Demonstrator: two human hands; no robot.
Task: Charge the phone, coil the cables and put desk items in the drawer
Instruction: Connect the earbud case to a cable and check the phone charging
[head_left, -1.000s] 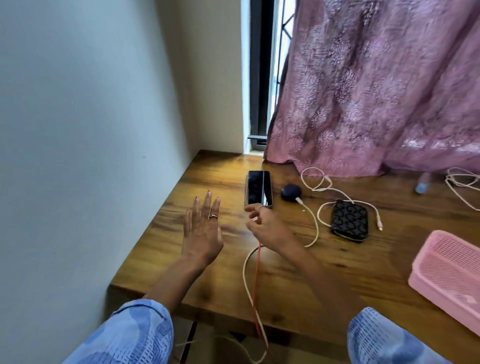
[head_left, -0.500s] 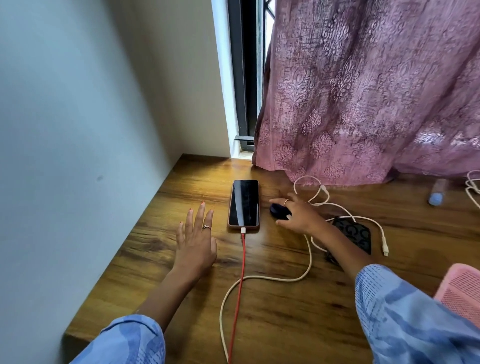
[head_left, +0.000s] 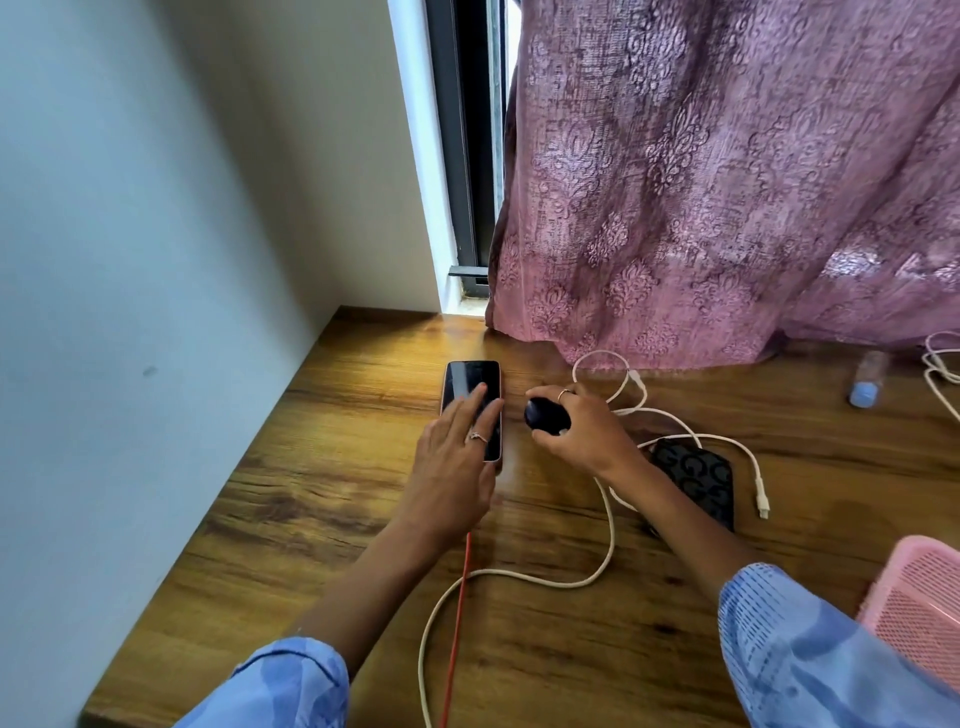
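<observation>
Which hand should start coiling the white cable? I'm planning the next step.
Right hand: it already grips the dark charger on the white cable. The left hand lies flat on the phone.

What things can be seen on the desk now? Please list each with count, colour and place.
phone: 1, black screen, far left of the desk, under the left fingers
red cable: 1, red, runs from the near edge toward the phone
white cables: at least 2, white, middle and far right
dark round object: 1, dark blue, in the right hand
patterned pouch: 1, black, right of centre
small bottle: 1, clear, blue cap, far right
pink basket: 1, pink, near right
curtain: 1, pink, behind the desk
desk: 1, brown wood
left hand: 1, flat on the phone
right hand: 1, gripping the round object
</observation>
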